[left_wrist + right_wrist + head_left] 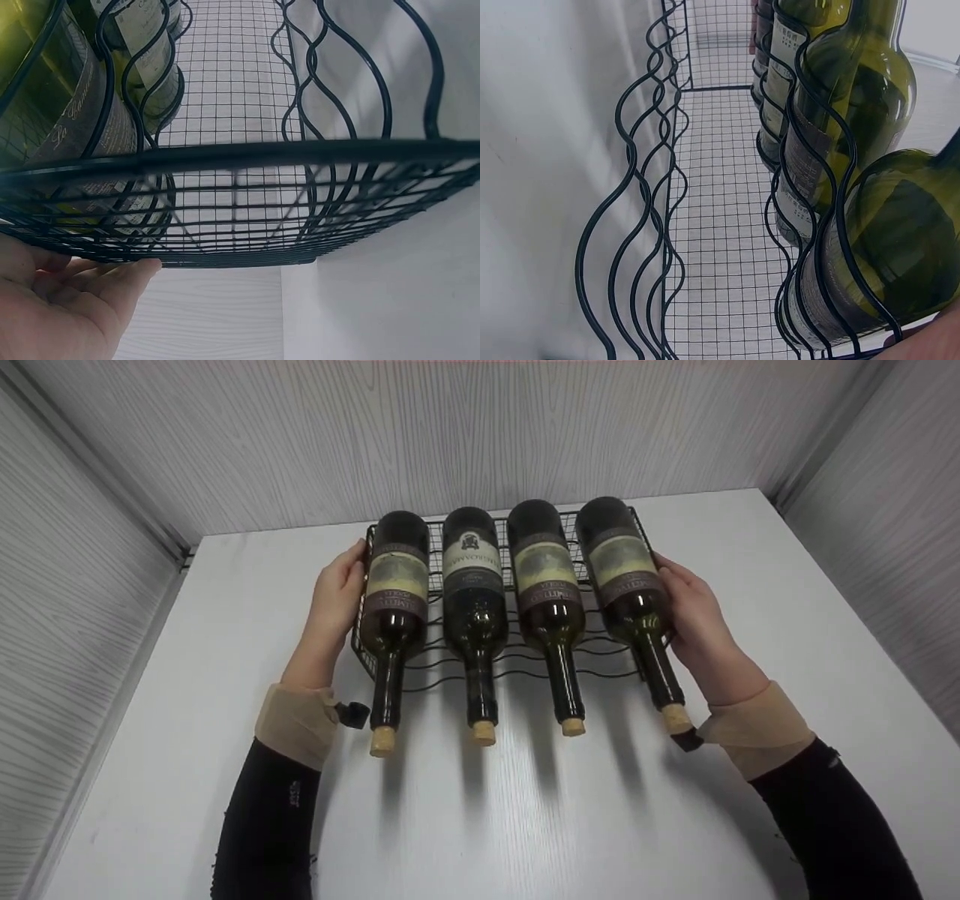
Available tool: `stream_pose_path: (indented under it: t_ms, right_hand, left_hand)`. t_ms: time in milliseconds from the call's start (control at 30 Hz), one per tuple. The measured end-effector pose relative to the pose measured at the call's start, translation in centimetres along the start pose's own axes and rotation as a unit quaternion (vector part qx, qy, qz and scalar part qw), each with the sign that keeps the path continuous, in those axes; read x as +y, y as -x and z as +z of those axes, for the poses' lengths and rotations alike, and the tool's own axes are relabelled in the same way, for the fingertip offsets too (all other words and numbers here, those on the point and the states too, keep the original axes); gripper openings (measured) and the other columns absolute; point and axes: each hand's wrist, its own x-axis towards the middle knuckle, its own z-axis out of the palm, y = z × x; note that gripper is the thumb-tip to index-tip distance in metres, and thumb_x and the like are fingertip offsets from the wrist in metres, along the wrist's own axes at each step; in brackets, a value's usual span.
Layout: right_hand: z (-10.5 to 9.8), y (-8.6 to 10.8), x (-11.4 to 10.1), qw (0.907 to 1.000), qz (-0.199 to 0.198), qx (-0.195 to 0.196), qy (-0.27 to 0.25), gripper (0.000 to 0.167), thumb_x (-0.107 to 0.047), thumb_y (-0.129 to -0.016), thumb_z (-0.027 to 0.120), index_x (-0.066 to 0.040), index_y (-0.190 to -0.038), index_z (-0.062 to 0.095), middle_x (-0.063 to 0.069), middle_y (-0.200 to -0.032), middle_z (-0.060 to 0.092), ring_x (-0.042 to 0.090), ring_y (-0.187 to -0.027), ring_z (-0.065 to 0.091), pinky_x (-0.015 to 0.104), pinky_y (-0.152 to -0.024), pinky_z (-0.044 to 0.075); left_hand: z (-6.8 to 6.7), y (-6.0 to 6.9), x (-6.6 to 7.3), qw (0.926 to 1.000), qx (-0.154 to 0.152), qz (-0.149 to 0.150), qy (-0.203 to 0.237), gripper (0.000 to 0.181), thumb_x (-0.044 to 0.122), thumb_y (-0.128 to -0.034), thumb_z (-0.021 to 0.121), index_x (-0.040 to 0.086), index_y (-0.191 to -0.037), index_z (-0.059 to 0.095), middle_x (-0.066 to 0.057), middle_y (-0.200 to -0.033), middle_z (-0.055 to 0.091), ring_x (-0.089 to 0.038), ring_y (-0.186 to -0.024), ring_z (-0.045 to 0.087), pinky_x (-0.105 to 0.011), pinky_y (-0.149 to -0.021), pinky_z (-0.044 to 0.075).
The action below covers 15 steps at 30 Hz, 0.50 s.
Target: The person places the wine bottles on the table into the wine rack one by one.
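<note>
A black wire wine rack (436, 559) with wavy bars and a mesh back holds several corked bottles side by side, necks toward me. The leftmost bottle (396, 585), the third bottle (547, 570) and the rightmost bottle (624, 566) carry yellow-and-purple labels; the second bottle (471, 556) has a white and dark one. At the rack's left end, my left hand (335, 598) grips the wire side, fingertips by the mesh edge in the left wrist view. My right hand (697, 619) holds the right end, beside the rightmost bottle; its fingers are partly hidden.
Beneath the rack is a white table (525, 840), with bottle shadows falling on it. A pale wood-grain wall (480, 427) rises close behind, and further panels stand at left and right. In the wrist views, a second row of the rack shows no bottles.
</note>
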Motion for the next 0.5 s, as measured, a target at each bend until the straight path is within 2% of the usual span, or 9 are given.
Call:
stream_pose_path:
  t_ms: [200, 367, 433, 500]
  right_hand:
    - [0.07, 0.03, -0.09, 0.9999, 0.005, -0.001, 0.009, 0.057, -0.031, -0.117, 0.028, -0.01, -0.17, 0.021, 0.017, -0.173, 0.028, 0.017, -0.147, 0.044, 0.02, -0.111, 0.046]
    - [0.19, 0.04, -0.24, 0.9996, -0.001, 0.0, 0.027, 0.057, -0.032, -0.117, 0.029, -0.008, -0.169, 0.023, 0.015, -0.174, 0.028, 0.023, -0.162, 0.029, 0.034, -0.132, 0.031]
    - [0.19, 0.04, -0.23, 0.9994, -0.005, -0.001, 0.034, 0.058, -0.032, -0.117, 0.029, -0.007, -0.169, 0.023, 0.015, -0.174, 0.028, 0.025, -0.164, 0.026, 0.039, -0.135, 0.026]
    - [0.15, 0.05, -0.2, 0.9994, -0.004, 0.001, 0.034, 0.058, -0.032, -0.117, 0.029, -0.007, -0.169, 0.023, 0.016, -0.174, 0.029, 0.026, -0.164, 0.027, 0.039, -0.135, 0.027]
  left_hand:
    - [0.03, 0.15, 0.08, 1.0, -0.001, -0.001, 0.007, 0.05, 0.01, -0.1151, 0.034, -0.003, -0.163, 0.032, -0.021, -0.17, 0.035, -0.032, -0.16, 0.036, -0.039, -0.133, 0.031]
    - [0.06, 0.28, 0.15, 1.0, -0.001, -0.005, 0.007, 0.051, 0.013, -0.1155, 0.032, 0.0, -0.165, 0.031, -0.019, -0.171, 0.036, -0.03, -0.16, 0.036, -0.038, -0.132, 0.033]
    - [0.09, 0.3, 0.15, 1.0, -0.002, -0.006, 0.004, 0.051, 0.014, -0.1156, 0.032, 0.001, -0.165, 0.03, -0.018, -0.171, 0.036, -0.029, -0.16, 0.036, -0.037, -0.132, 0.033]
    - [0.12, 0.25, 0.12, 1.0, -0.003, -0.006, 0.006, 0.051, 0.014, -0.1156, 0.032, 0.001, -0.165, 0.031, -0.018, -0.171, 0.036, -0.029, -0.16, 0.037, -0.037, -0.131, 0.035]
